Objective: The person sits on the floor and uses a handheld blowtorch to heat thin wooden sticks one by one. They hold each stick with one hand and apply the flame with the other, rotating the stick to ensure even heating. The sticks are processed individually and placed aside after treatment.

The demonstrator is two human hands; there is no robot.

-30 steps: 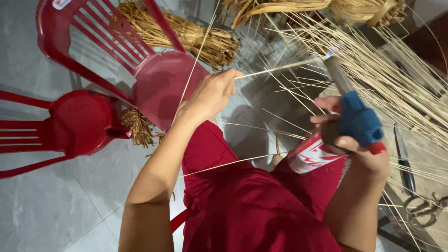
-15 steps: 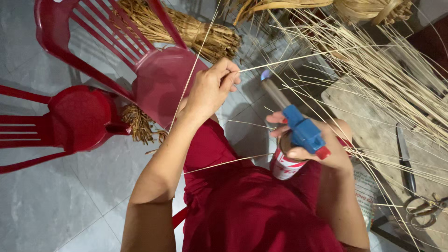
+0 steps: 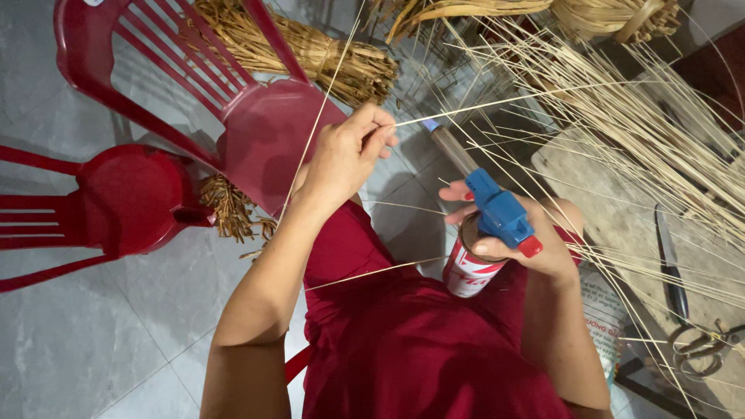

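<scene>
Grey tiled floor (image 3: 93, 341) all around, with the person sitting low in dark red clothes (image 3: 419, 349) that fill the bottom of the view. Closest in, the right hand (image 3: 528, 240) is wrapped around a handheld gas torch (image 3: 497, 221), a red and white can with a blue plastic head and a metal nozzle, fingers curled tight on the head and the can resting against the lap. The nozzle points up and away, and a small blue flame (image 3: 429, 124) sits at its tip. Just above that flame, the left hand (image 3: 349, 155) pinches a thin pale straw-coloured reed strand (image 3: 497, 101) between thumb and fingertips; the strand runs off to the right, out over the torch. Off to the left are two dark red plastic chairs (image 3: 132, 202), one lying on its side. Further out on the right, a loose fan of the same pale reeds (image 3: 660, 132) spreads over a board, with metal scissors (image 3: 702, 345) beside it. Farthest back, tied bundles of brown dried straw (image 3: 326, 54) lie behind the chairs.
</scene>
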